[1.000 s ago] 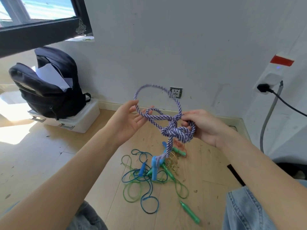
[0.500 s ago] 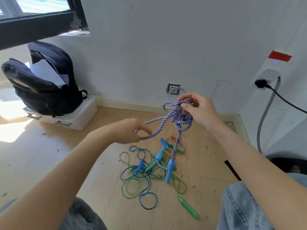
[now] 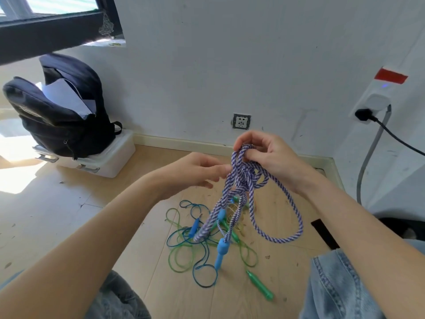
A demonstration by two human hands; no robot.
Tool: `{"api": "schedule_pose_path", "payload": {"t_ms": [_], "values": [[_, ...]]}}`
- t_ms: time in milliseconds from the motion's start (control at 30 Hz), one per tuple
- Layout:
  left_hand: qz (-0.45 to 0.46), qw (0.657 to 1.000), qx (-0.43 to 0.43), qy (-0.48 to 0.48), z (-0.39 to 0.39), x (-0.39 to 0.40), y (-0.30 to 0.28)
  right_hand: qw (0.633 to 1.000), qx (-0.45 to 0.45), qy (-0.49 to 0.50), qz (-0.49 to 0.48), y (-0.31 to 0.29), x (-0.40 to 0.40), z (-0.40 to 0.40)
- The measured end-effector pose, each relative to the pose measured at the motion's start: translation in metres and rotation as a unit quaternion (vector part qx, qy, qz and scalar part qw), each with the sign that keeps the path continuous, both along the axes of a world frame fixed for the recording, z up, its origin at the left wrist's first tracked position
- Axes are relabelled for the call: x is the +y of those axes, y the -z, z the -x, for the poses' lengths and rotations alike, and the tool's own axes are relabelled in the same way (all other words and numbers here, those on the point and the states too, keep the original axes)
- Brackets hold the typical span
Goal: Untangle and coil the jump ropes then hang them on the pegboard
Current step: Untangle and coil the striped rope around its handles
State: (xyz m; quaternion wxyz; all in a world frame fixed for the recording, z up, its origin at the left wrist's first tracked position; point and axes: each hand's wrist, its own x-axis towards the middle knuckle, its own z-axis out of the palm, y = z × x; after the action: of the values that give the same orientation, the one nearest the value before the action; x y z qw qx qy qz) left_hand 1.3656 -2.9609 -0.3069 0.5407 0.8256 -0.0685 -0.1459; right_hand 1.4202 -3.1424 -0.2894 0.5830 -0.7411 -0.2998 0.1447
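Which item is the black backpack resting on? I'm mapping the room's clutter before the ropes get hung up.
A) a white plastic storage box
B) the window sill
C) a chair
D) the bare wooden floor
A: the black backpack sits on top of a white plastic storage box with latches, which stands on the floor by the wall, below the window.

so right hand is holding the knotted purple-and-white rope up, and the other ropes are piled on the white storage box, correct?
Not quite. The right hand does hold the knotted purple-and-white rope up, but the other ropes are not on the white storage box; they lie tangled on the wooden floor below the hands. The box carries the black backpack. The head view shows this.
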Motion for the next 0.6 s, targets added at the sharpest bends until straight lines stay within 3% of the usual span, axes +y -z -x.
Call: {"api": "schedule_pose_path", "payload": {"t_ms": [67, 167, 300, 333, 367, 433, 500, 567, 600], "values": [[0.054, 0.998, 0.024, -0.027, 0.0, -0.001, 0.004, 1.0, 0.015, -0.011, -0.011, 0.0, 0.001, 0.003], [0.175, 0.969, 0.077, -0.158, -0.003, 0.006, -0.002, 0.999, 0.029, 0.035, -0.003, 0.002, 0.003, 0.0], [0.39, 0.843, 0.095, -0.357, -0.007, 0.034, -0.011, 0.989, 0.01, 0.098, 0.112, 0.004, -0.005, -0.009], [0.428, 0.82, 0.093, -0.368, -0.007, 0.037, -0.013, 0.987, 0.028, 0.077, 0.137, 0.005, -0.006, -0.008], [0.446, 0.818, 0.099, -0.349, -0.007, 0.037, -0.015, 0.986, 0.054, 0.055, 0.146, 0.007, -0.007, -0.007], [0.38, 0.882, 0.133, -0.246, -0.002, 0.033, -0.019, 0.984, 0.102, 0.059, 0.131, 0.01, -0.006, -0.007], [0.228, 0.949, 0.181, -0.12, 0.005, 0.027, -0.02, 0.981, 0.13, 0.109, 0.09, 0.01, -0.006, -0.011], [0.164, 0.968, 0.19, -0.024, 0.009, 0.022, -0.02, 0.982, 0.118, 0.116, 0.096, 0.008, -0.008, -0.013], [0.195, 0.966, 0.169, -0.008, 0.009, 0.021, -0.02, 0.982, 0.102, 0.106, 0.119, 0.008, -0.008, -0.012]]}}
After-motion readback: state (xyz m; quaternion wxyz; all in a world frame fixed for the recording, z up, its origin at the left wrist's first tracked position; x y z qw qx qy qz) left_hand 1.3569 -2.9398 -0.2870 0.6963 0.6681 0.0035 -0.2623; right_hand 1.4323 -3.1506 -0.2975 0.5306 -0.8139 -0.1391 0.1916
